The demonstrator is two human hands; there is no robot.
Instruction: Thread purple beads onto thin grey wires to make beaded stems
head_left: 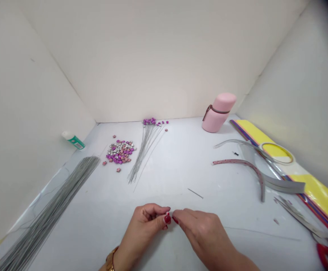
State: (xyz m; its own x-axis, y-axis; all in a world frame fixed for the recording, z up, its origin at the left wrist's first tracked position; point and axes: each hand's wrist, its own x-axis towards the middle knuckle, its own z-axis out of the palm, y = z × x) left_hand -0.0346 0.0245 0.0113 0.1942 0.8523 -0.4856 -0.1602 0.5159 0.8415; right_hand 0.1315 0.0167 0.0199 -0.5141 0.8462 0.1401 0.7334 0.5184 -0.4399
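both angled inward, left hand (147, 221) pinches a pink piece (167, 213), right hand's (202, 227) hold unclear.

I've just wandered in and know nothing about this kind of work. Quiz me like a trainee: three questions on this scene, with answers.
1. True or false: the pink rounded bottle with a dark strap stands to the right of the pile of small purple, silver and pink stars.
2. Which wrist wears the gold-coloured band: A, right; B, left; C, neither?
3. What sits at the far ends of the short bunch of thin grey wires?

Key: 1. True. 2. B, beside the left hand. 3. Small purple pieces.
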